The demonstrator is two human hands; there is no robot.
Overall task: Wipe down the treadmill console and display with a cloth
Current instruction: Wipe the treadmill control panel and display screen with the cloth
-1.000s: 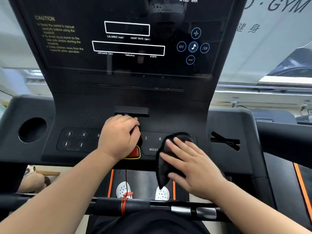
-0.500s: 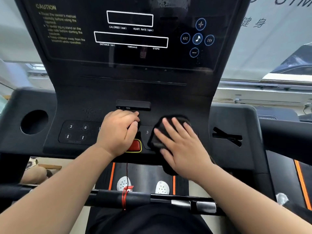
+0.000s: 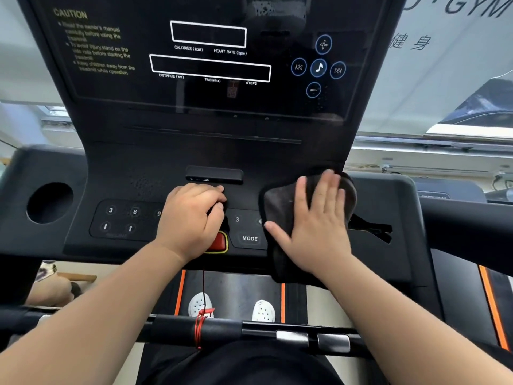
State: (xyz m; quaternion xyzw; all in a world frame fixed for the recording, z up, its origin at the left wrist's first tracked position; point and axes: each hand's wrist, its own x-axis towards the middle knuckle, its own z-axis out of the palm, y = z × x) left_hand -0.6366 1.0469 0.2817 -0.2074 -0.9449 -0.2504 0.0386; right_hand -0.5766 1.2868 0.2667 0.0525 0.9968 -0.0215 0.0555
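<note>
R hand (image 3: 316, 232) flat, fingers spread, pressing cloth (image 3: 280, 201) on console (image 3: 155, 165): keep even pressure, overlap strokes; L hand (image 3: 191, 218) fisted, contents unclear.

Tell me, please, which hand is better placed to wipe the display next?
The right hand: it already presses the cloth flat below the display. The left hand is fisted by the red button.

Window (image 3: 433, 87): spanning behind, frosted film carrying "GYM" lettering (image 3: 480, 6) and two Chinese characters (image 3: 410, 41).
Light: daylight coming through the glass, washing the room pale.
Sill (image 3: 444, 147): running along the pane's lower edge, right side.
Neighbouring machine (image 3: 449, 193): dark, sitting at far right.
Floor (image 3: 319, 304): showing pale below.
</note>
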